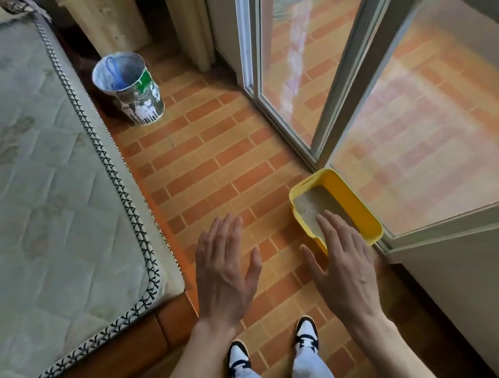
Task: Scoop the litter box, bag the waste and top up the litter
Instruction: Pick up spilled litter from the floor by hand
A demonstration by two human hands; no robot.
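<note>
Both hands, left hand (225, 275) and right hand (342, 256), hover flat and empty above the floor, the yellow litter box (348, 197) at two o'clock unscooped, the bucket (131, 90) with its blue scoop (114, 71) at eleven untouched, so seemingly everything remains.

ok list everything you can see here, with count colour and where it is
litter box: 1, yellow, on the floor by the glass door, pale litter inside
bucket: 1, white and green, on the floor past the bed, a blue scoop inside
bed: 1, pale quilted mattress with black stitched edge, on the left
wooden cabinet: 1, light wood, behind the bucket
glass door: 1, grey frame, on the right
floor: orange brick-pattern tiles
shoes: 2, black and white, bottom centre
left hand: 1, open, above the floor
right hand: 1, open, over the litter box's near end
</note>
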